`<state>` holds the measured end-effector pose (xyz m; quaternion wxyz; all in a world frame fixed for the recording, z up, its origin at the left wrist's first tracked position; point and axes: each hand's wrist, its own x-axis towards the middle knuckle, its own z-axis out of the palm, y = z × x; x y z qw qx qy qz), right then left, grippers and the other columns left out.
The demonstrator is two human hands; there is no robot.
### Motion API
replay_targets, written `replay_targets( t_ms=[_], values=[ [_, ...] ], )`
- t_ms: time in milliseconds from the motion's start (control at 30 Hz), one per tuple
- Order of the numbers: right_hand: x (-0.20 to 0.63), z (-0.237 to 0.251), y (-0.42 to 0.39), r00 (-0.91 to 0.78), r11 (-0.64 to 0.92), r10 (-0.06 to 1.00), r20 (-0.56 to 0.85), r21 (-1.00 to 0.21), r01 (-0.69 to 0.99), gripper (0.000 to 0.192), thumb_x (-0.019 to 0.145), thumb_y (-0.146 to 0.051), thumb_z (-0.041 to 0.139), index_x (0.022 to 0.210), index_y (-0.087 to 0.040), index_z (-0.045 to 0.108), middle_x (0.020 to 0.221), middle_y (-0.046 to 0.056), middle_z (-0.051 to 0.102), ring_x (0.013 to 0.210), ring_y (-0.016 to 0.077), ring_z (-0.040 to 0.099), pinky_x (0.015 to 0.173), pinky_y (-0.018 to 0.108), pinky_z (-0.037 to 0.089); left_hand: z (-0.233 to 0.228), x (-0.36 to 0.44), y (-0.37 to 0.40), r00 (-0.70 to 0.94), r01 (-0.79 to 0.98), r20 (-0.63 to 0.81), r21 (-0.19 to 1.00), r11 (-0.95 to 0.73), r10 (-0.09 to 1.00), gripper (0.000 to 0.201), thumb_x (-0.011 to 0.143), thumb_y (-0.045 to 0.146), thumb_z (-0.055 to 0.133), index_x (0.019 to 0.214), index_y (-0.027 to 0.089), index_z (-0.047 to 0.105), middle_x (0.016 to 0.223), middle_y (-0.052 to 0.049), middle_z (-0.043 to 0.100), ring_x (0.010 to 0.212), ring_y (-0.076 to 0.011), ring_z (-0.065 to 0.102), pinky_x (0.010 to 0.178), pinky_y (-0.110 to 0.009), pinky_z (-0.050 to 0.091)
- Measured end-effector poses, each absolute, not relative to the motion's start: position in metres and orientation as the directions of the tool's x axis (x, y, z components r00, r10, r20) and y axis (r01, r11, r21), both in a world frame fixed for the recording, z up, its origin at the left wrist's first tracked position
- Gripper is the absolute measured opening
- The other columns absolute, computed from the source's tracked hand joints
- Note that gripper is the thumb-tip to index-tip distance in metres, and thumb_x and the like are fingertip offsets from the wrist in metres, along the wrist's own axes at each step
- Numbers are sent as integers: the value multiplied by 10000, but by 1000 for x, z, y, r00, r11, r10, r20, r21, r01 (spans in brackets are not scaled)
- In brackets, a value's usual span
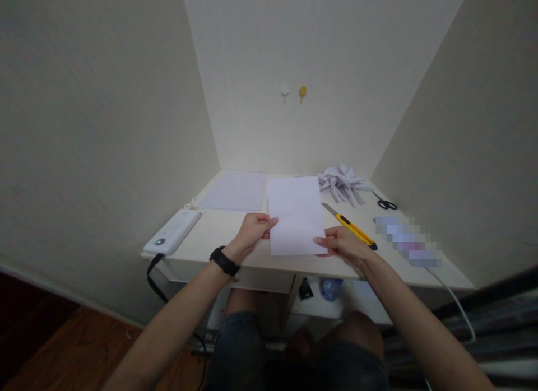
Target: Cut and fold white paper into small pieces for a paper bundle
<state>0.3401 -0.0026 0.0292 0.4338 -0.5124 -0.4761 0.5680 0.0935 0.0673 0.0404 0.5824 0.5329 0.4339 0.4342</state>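
Observation:
A white sheet of paper point(296, 214) lies on the pale desk point(218, 234) in front of me. My left hand point(252, 229) pinches its left edge near the bottom. My right hand point(342, 242) grips the lower right corner. A black watch is on my left wrist. A yellow utility knife point(352, 227) lies just right of the sheet, close to my right hand.
A second sheet of paper point(235, 191) lies at the back left. A white power bank point(173, 232) with a black cable sits at the left edge. Folded paper shapes point(342, 184) and black scissors point(384, 201) are at the back right. Walls enclose the desk on three sides.

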Motion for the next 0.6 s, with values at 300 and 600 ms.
replay_targets(
  t_ms=[300,600],
  values=[
    [344,20,0,-118,-170,979,-166,-985,-24,396,555,-451,887,519,-165,616,490,-5,599,466,115,551,548,278,559,36,86,77,298,20,-45,999,41,953,357,597,398,847,618,129,614,601,-5,605,545,-96,549,538,-228,484],
    [348,14,-3,-221,-182,963,-155,-978,-106,703,422,-163,929,1082,-140,687,916,80,771,796,198,726,765,311,592,35,78,79,299,-5,-90,995,96,950,315,625,356,841,683,113,651,695,-43,665,602,-117,597,590,-257,515]
  ],
)
